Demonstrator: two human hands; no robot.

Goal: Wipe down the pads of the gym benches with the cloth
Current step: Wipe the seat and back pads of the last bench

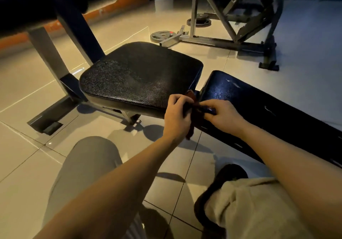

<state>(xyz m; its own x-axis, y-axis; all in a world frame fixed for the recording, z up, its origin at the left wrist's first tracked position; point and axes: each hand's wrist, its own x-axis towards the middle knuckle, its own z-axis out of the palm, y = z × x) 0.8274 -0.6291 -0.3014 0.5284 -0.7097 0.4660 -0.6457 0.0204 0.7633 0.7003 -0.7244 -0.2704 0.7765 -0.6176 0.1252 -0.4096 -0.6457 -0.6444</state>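
Between the 2 hands, a small dark reddish cloth (191, 107) is bunched up, just off the near corner of the seat pad (140, 75); the left hand (176, 117) has its fingers curled round one side of it, with a tail of fabric hanging below the palm, and the right hand (223, 116) pinches the other side between thumb and fingers; both hands are therefore grasping the cloth, neither released. The step in hand looks like readying the cloth, folding or regathering it, rather than wiping; no part of it lies flat on a pad at this moment. The hands hover over the gap where the seat pad ends and the long back pad (268, 112) begins, the seat pad beyond and to the left of the left hand, the back pad running away under and to the right of the right hand.

The next move likely calls for one hand to take the cloth, spread it and press it flat on a pad, then sweep along the surface, edges included; which pad comes first I cannot tell.

The cloth looks soft, limp and thin, its colour hard to judge in the dim light; whether it is damp cannot be told. Both pads are black, textured and glossy; the back pad shows pale scuffs or small tears beyond the right hand, where a cloth edge might snag.
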